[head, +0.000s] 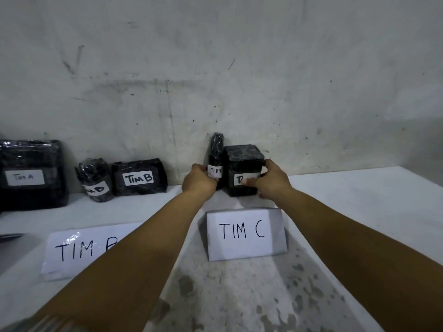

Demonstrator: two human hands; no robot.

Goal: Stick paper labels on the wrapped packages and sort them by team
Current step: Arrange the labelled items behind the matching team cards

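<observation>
Hands (pixel 200 179) (pixel 272 179) grip plastic-wrapped cylinder (pixel 216 149) and cube (pixel 243 161).

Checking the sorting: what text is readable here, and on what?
"TIM C": sign on the table.
"TIM B": sign, partly behind an arm.
"Tim A": large package.
"Tim B": flat package.
"...m B": round package.
"TIM": tall package, rest hidden.
Cube package: covered by fingers.
</observation>
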